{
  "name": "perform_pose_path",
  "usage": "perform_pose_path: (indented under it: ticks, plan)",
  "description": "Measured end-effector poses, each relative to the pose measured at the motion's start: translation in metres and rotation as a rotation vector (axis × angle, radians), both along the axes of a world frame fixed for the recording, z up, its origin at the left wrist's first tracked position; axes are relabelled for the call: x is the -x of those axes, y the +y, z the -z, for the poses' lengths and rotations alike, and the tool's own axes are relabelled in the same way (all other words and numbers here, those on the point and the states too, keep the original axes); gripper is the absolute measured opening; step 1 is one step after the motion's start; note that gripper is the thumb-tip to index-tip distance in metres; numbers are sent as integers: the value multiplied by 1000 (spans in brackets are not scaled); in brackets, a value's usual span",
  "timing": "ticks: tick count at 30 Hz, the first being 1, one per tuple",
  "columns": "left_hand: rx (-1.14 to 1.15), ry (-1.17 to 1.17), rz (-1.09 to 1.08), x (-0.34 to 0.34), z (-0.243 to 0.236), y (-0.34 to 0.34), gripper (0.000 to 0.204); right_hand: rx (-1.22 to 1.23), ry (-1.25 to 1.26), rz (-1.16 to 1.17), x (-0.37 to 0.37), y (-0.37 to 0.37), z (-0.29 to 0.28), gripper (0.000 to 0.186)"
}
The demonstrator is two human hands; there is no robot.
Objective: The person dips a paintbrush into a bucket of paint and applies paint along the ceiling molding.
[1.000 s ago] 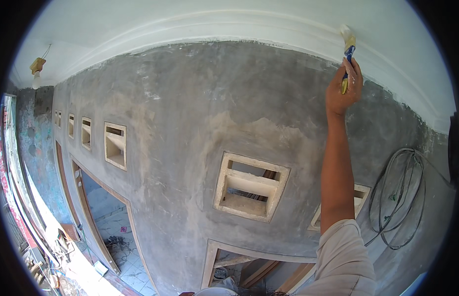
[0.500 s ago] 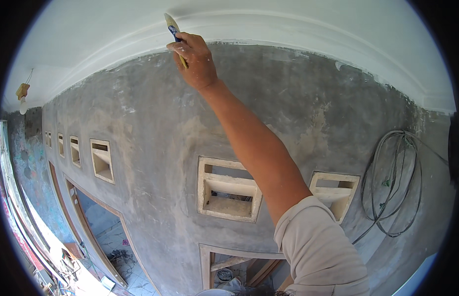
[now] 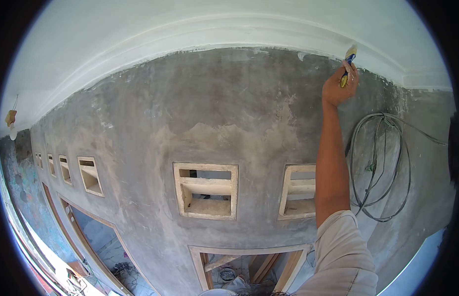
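Observation:
My right hand point(image 3: 339, 88) is raised high at the upper right, closed round the handle of a paintbrush point(image 3: 348, 58). The brush has a blue and yellow handle, and its pale bristles point up against the white ceiling moulding point(image 3: 308, 42). Below the moulding runs a grey plastered wall point(image 3: 224, 98), with a ragged white paint edge where the two meet. My bare forearm and beige sleeve come up from the lower right. The left hand is out of the picture.
A coil of grey cable point(image 3: 355, 158) hangs on the wall right of my arm. Pale vent blocks point(image 3: 205, 217) are set into the wall, with door frames point(image 3: 251, 249) beneath. A bulb point(image 3: 13, 133) hangs at the far left. A white bucket rim point(image 3: 217, 292) shows at the bottom.
My right hand has swept far to the right along the moulding with the paintbrush still in it. The view has shifted slightly to the right too.

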State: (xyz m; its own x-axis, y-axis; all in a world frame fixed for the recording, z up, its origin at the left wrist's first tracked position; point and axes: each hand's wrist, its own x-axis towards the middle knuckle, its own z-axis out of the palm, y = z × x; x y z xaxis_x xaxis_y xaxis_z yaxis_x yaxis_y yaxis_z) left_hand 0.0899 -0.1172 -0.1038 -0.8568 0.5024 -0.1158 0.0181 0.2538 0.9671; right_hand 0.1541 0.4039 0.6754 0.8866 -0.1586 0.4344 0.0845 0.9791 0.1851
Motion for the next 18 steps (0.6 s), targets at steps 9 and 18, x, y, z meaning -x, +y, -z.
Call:
perform_pose_path:
  ticks: [9,18]
  plan:
    - [72,-133,-62,-31,-60,-7,49,-576,-450,-450,172,-282,6,22]
    - [112,-112,-42,-20,-49,-18,48,-599,-440,-471,125,-210,-28,13]
